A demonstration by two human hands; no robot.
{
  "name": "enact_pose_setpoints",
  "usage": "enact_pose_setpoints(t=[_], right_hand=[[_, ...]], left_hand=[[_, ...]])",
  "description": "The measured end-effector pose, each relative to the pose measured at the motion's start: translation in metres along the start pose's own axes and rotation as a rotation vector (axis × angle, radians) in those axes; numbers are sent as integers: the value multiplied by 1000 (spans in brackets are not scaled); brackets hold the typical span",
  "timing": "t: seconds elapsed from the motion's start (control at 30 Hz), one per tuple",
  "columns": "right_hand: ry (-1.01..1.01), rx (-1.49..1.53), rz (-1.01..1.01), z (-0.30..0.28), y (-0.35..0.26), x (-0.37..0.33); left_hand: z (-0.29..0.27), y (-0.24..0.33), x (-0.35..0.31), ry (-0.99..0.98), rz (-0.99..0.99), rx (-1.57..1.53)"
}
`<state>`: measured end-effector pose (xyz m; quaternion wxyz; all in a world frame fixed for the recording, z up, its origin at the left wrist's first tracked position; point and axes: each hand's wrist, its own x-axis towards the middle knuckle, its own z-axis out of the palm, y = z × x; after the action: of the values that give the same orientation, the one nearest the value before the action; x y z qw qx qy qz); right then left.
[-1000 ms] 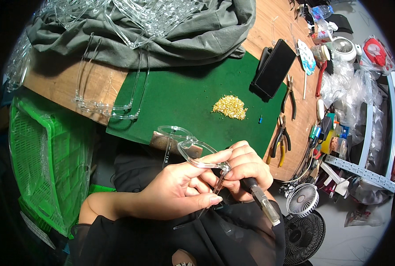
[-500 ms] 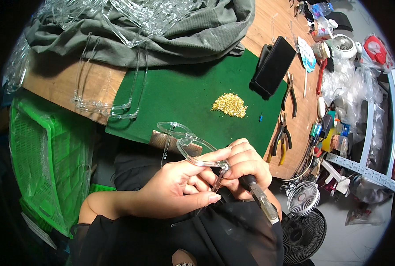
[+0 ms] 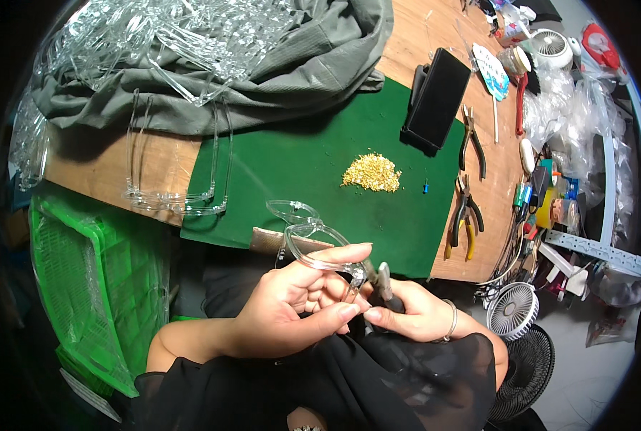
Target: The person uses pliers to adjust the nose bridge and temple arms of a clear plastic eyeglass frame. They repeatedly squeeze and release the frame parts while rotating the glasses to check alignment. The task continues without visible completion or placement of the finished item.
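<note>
Your left hand point(image 3: 292, 307) grasps the clear frame point(image 3: 307, 228), thumb and fingers around its folded-down arm near the hinge corner point(image 3: 356, 271). Your right hand point(image 3: 415, 310) is wrapped around a metal-tipped tool point(image 3: 383, 284) right beside that corner; whether they touch, you cannot tell from here. Brace your hands against each other, keep the corner steady and press lightly, as thin plastic could crack. Keep the rims off the block point(image 3: 266, 241) below, and your sleeves off the gold heap point(image 3: 371, 173) on the green mat point(image 3: 284, 161).
</note>
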<state>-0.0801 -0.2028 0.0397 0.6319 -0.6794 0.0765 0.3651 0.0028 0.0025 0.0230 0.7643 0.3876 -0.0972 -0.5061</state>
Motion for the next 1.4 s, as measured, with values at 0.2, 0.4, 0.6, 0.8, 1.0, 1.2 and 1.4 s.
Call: enact_pose_setpoints(t=[0.2,0.4,0.6,0.8,1.0,1.2,1.4], right_hand=[[-144,12,-9,-3,0,6],[-173,-62,48,-5,-8,4],[-15,-191,127,1,-15,2],[255,-592,25,8,-18,5],[37,-204,86,-3,-23,7],[-141,-3,89,-5,-11,8],[-107,-81,97,-4,-10,4]], left_hand=[[4,0,0,55,-64,-55],[4,-1,0,94,-90,-50],[4,-4,4,105,-112,-92],[1,-13,4,106,-45,-58],[2,-4,4,93,-20,-81],[-1,-4,3,91,-47,-141],[-1,-6,6,119,-78,-145]])
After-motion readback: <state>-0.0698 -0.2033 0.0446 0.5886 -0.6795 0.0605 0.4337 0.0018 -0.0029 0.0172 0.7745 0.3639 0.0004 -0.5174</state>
